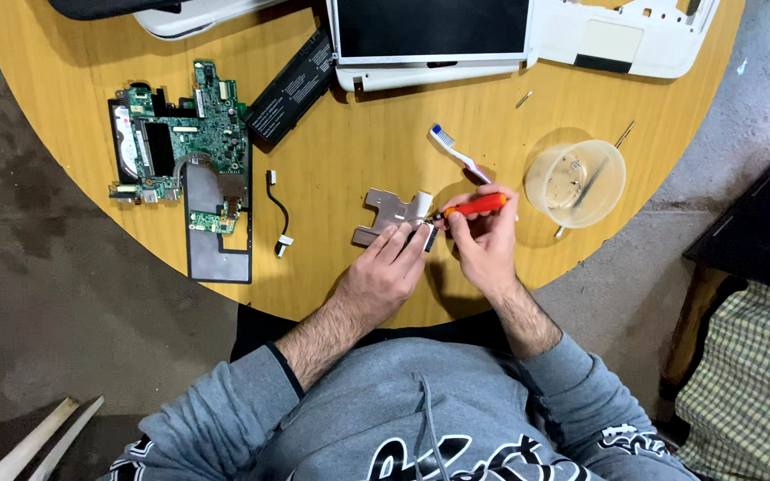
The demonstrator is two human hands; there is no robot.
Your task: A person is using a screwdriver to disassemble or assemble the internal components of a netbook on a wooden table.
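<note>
Pinching an orange-handled screwdriver (472, 207), right hand (485, 242) sets its tip on the metal bracket (391, 214) | left hand (387, 272) fingers pressed flat on bracket's near edge | toothbrush (456, 153) just behind bracket | plastic cup (576, 181) right of it | green motherboard (184, 142) far left.

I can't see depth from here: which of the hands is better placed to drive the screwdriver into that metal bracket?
The right hand: it already grips the orange-handled screwdriver, tip at the metal bracket. The left hand is pinning the bracket's near edge to the table, so probably best left there.
</note>
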